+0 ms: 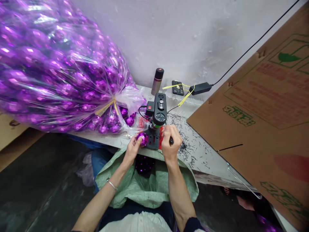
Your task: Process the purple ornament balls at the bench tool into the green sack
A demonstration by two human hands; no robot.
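1 purple faceted ball is gripped by the fingers of the left hand, at the near end of the black machine. 1 black handle is enclosed by the curled fingers of the right hand. An open green sack is spread below the fingers; a canister is seen beyond them.

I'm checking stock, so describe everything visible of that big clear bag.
The clear bag is creased plastic, bulging with faceted purple balls. A yellow tie cinches its neck, the end flaring toward the black machine. Partly on the tabletop, it runs off the left edge. Neither left hand nor right hand touches it.
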